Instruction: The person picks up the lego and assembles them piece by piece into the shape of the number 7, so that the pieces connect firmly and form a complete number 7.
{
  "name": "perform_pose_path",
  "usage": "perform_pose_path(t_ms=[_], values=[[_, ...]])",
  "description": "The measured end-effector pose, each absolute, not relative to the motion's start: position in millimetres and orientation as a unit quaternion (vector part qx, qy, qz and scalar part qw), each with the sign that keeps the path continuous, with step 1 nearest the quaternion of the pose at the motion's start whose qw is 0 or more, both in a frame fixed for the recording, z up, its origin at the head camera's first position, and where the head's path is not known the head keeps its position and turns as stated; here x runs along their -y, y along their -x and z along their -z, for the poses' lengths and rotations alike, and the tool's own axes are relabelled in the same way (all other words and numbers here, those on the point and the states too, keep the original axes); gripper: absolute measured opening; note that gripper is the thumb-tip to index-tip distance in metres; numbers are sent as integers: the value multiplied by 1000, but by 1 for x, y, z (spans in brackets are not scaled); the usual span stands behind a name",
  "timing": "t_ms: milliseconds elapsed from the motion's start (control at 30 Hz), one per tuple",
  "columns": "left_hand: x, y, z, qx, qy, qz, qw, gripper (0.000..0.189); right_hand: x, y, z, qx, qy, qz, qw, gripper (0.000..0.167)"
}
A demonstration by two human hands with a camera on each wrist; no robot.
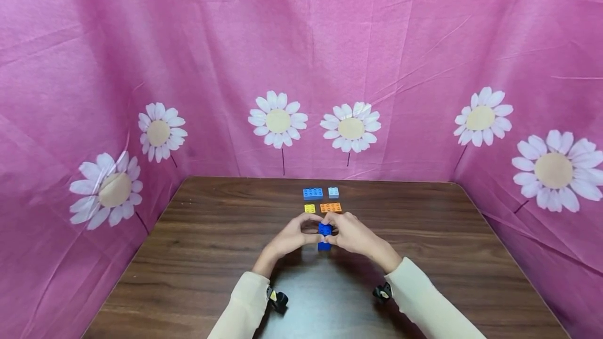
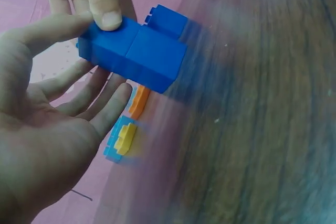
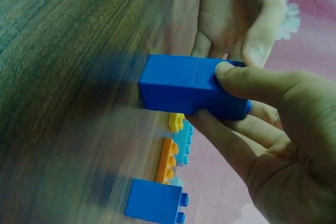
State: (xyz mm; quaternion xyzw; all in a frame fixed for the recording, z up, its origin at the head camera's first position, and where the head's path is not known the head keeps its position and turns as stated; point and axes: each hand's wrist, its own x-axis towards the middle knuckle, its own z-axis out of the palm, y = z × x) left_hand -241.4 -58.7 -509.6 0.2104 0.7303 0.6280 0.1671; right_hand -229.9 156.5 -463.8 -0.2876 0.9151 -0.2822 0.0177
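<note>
Two dark blue toy bricks, stacked with a seam between them, make up the blue brick stack [image 1: 324,246] at the middle of the table. My right hand [image 1: 353,234] pinches its upper brick, the thumb on one face and a finger on another, as the right wrist view shows. From the other side, my left hand [image 1: 293,235] curls its thumb and fingers about the same upper end. Another dark blue brick [image 3: 155,200] stands apart on the table beside the stack; in the head view the right hand seems to hide it.
Beyond the hands lie a yellow brick [image 1: 309,208], an orange brick [image 1: 331,207], a lighter blue brick [image 1: 313,193] and a pale blue brick [image 1: 333,192]. Pink cloth [image 1: 311,56] with printed daisies surrounds the wooden table [image 1: 212,245] at its back and sides.
</note>
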Motion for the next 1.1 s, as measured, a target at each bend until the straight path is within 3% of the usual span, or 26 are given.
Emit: perform_pose_path(t_ms=[333,533,633,967,1100], values=[[55,242,520,-706,-209,-661,149,48,-155,227,466,-919,297,259,23,33],[55,242,523,-705,-215,-659,149,48,-165,224,469,-907,270,309,94,51],[54,243,523,-709,-219,-655,144,47,-172,224,469,-899,268,327,110,51],[51,243,523,-732,-213,-633,130,41,-211,244,461,-901,248,355,15,29],[51,243,524,-734,-214,-631,130,41,-226,253,471,-905,219,364,-9,32]])
